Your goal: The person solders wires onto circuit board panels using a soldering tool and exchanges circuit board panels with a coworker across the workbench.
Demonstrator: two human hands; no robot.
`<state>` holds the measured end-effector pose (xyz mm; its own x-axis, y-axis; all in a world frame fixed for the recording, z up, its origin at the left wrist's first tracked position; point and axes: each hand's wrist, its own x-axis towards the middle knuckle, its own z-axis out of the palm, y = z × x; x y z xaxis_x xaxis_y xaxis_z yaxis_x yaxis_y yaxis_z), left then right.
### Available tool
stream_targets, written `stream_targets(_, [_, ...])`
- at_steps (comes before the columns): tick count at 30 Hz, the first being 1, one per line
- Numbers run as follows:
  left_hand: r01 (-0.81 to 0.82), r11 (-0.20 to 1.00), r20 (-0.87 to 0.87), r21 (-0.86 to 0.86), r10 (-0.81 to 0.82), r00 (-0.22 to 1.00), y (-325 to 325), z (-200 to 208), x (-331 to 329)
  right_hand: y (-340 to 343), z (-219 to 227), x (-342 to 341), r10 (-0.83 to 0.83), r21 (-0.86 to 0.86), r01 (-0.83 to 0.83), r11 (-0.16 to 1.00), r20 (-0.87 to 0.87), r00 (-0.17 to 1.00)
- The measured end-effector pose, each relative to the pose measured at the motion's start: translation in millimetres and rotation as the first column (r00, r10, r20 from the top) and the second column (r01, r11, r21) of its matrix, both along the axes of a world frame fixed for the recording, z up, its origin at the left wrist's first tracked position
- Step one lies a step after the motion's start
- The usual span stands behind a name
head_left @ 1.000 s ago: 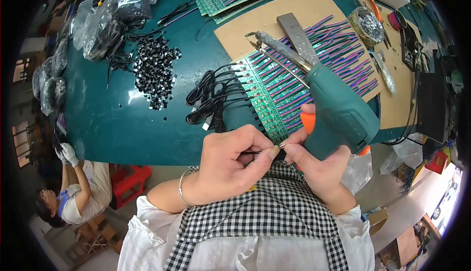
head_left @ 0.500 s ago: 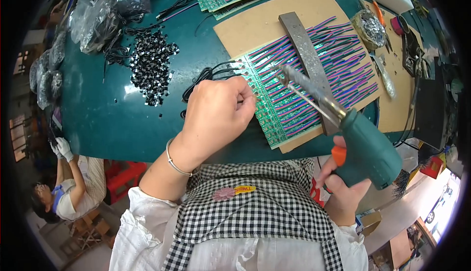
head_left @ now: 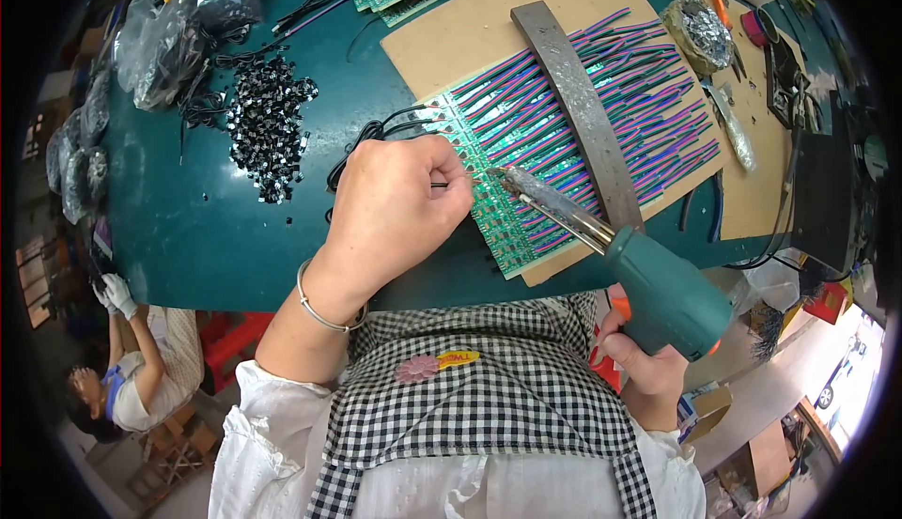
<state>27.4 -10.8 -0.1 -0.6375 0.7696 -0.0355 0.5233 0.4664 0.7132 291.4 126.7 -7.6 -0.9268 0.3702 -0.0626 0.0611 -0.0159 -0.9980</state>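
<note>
My left hand (head_left: 399, 209) is closed in a pinch on the end of a thin black cable (head_left: 439, 185) at the left edge of a green circuit board panel (head_left: 496, 223). My right hand (head_left: 648, 364) grips a green soldering gun (head_left: 669, 292) with an orange trigger. Its tip is at the board's left part, just right of my left fingertips; whether it touches a pad I cannot tell. Rows of purple, black and green wires (head_left: 648, 148) run rightward from the panel. A grey metal bar (head_left: 580, 110) lies across them. Other black cables (head_left: 362, 139) lie behind my left hand, some reaching the board's edge.
Brown cardboard (head_left: 427, 45) lies under the panel. To the left are a pile of small black parts (head_left: 268, 124) and plastic bags (head_left: 155, 59). At the right sit a foil-wrapped lump (head_left: 697, 35) and tools. Another person in white gloves (head_left: 119, 295) works at the far left.
The soldering gun has come left and down, bringing its tip from above the wires to the board near my left fingers. The whole view has shifted slightly. My left hand keeps its pinch.
</note>
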Motion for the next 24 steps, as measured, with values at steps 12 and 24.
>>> stream_targets(12, [0.000, 1.000, 0.047, 0.002, 0.000, 0.999, -1, -1, 0, 2, -10, -5, 0.052, 0.020, -0.050, 0.999, -0.086, 0.995])
stream_targets(24, [-0.002, 1.000, 0.032, -0.014, 0.002, 0.999, -1, 1, 2, -9, 11, -9, -0.282, -0.239, 0.295, 0.925, 0.089, 0.955])
